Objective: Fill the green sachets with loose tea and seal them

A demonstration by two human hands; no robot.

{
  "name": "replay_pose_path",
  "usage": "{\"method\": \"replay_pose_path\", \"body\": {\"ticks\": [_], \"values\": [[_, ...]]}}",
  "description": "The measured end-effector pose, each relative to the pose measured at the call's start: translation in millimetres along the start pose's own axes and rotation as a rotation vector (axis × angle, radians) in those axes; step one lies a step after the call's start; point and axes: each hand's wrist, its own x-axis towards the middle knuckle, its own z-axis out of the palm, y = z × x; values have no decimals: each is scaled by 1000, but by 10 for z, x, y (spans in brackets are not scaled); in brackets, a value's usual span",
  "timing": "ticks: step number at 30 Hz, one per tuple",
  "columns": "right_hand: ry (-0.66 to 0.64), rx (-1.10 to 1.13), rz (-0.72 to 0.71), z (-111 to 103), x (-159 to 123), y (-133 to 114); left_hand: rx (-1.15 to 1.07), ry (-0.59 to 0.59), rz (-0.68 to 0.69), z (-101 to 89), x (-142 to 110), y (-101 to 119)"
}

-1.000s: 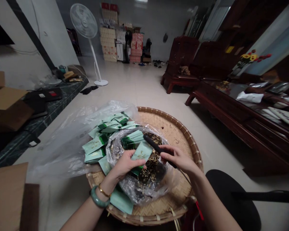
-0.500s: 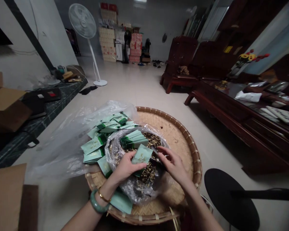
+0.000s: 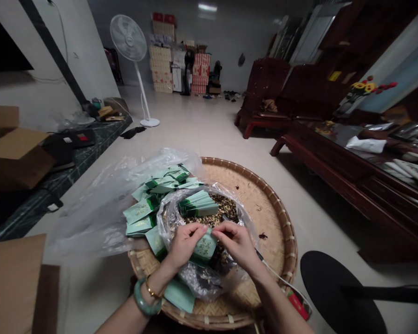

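Left hand (image 3: 184,246) and right hand (image 3: 235,243) angled inward, wrists low, fingers pinching green sachet (image 3: 204,248) from both sides, over dried tea (image 3: 219,208) in clear plastic bag (image 3: 170,218), on woven bamboo tray (image 3: 268,208), near centre.

the left hand (image 3: 184,247) and right hand (image 3: 236,243) face each other, backs up, fingers curled in a pinch, their fingertips (image 3: 205,228) almost meeting; behind the fingers both wrists bend slightly, and the left forearm (image 3: 125,322) and right forearm (image 3: 282,306) angle inward.
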Motion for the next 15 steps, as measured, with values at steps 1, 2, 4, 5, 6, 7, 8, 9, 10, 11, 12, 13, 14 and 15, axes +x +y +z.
{"method": "replay_pose_path", "body": {"ticks": [1, 2, 4, 5, 6, 7, 8, 9, 10, 11, 12, 13, 14, 15], "values": [[-16, 32, 26, -9, -2, 10, -2, -1, 9, 7, -9, -11], [-25, 80, 61, -19, -1, 22, -7, 9, 24, 9, -6, -20], [-17, 212, 147, -48, 12, 49, -55, 70, 45, -17, 41, -23], [3, 285, 188, -66, 21, 62, -111, 125, 40, -49, 89, -17], [32, 351, 220, -85, 30, 74, -191, 187, 10, -96, 150, -3], [64, 407, 244, -105, 38, 86, -298, 269, -43, -156, 223, 19], [94, 453, 260, -122, 42, 97, -424, 357, -104, -226, 302, 46], [123, 489, 272, -137, 44, 110, -546, 425, -137, -301, 381, 76], [146, 518, 279, -147, 41, 123, -659, 488, -137, -374, 455, 105], [162, 541, 284, -152, 36, 138, -760, 545, -116, -437, 517, 129], [171, 559, 287, -153, 29, 154, -833, 619, -71, -485, 562, 143], [177, 569, 289, -151, 21, 172, -871, 703, -12, -514, 589, 144], [180, 569, 290, -146, 13, 191, -878, 743, 40, -524, 597, 131], [177, 560, 291, -142, 7, 213, -843, 748, 85, -514, 590, 104]]}}
